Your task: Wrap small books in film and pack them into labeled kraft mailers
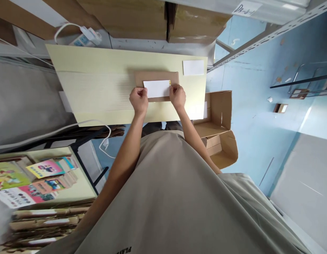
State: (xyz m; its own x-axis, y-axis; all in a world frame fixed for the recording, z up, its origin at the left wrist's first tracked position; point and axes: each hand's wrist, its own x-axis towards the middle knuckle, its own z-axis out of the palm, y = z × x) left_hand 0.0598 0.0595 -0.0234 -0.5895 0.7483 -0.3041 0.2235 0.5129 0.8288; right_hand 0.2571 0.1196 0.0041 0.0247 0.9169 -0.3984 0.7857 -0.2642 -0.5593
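Note:
A white rectangular label lies over a flat brown cardboard box on the pale yellow tabletop. My left hand pinches the label at its left end, thumb and fingers closed. At the other end my right hand pinches the label's right edge near a small yellow mark. Both hands rest against the near side of the box. Whether the label is stuck down or just above the surface I cannot tell. Near the table's far right corner lies a second white slip.
Open cardboard boxes stand on the floor to the right. Large cartons sit behind the table, with a power strip at the back left. Books lie on a side table at lower left, above stacked flattened cardboard. A white cable crosses the left.

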